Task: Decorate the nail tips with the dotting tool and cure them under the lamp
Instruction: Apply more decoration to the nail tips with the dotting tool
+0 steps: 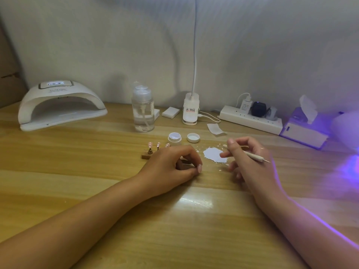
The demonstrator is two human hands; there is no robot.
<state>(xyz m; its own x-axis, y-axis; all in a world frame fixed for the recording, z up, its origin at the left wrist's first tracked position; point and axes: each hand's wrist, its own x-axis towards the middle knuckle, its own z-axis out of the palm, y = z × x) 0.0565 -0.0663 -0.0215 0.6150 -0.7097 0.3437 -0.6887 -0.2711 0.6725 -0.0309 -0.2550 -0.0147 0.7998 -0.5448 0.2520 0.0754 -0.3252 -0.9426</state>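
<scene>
My right hand (245, 158) holds a white dotting tool (252, 155), its metal tip pointing right over the table. My left hand (172, 165) has its fingers curled round a nail tip on its small stand (187, 165), mostly hidden under the fingers. Behind that hand a wooden holder (146, 155) carries pink nail tips (153, 145) on posts. A patch of white powder or paste (213, 154) lies on the table between my hands. The white curing lamp (60, 105) stands at the back left, its opening facing me.
An open white jar (174, 139) and its lid (193, 137) sit behind the powder. A clear pump bottle (143, 111), a desk lamp base (190, 108), a power strip (250, 119) and a tissue box (305, 127) line the back. Purple light glows at the right edge.
</scene>
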